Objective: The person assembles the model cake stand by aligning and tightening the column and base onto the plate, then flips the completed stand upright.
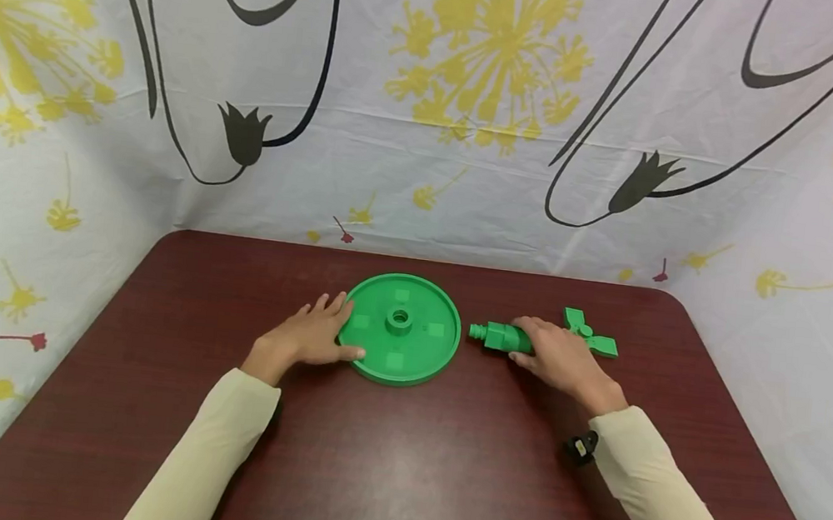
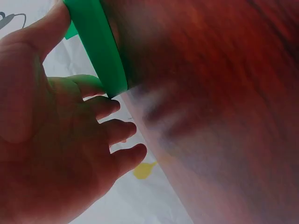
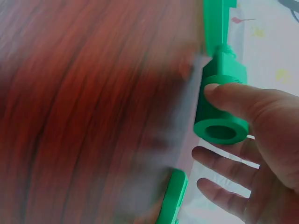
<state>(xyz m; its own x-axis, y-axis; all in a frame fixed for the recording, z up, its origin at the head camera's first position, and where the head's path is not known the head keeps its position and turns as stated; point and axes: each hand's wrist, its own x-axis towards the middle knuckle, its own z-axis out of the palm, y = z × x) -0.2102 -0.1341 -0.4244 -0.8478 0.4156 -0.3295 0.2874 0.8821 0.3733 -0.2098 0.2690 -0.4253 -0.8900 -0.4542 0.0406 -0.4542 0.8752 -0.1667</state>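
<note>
A round green plastic disc (image 1: 423, 348) with a raised rim and a threaded central socket lies on the table. My left hand (image 1: 310, 335) is at its left edge, fingers spread and mostly straight. In the left wrist view the thumb lies on the disc's rim (image 2: 99, 51), while the index fingertip meets its side. My right hand (image 1: 561, 359) holds a green threaded cylinder (image 1: 503, 337) on its side, threaded end towards the disc. The right wrist view shows the thumb over the cylinder (image 3: 208, 112), its hollow end facing the camera and the lower fingers spread.
A green propeller-like piece (image 1: 581, 329) with flat blades lies just beyond my right hand. The dark red-brown table (image 1: 397, 459) ends at a patterned white cloth (image 1: 409, 184) behind, with more cloth at both sides. A small black device (image 1: 581, 448) is at my right wrist.
</note>
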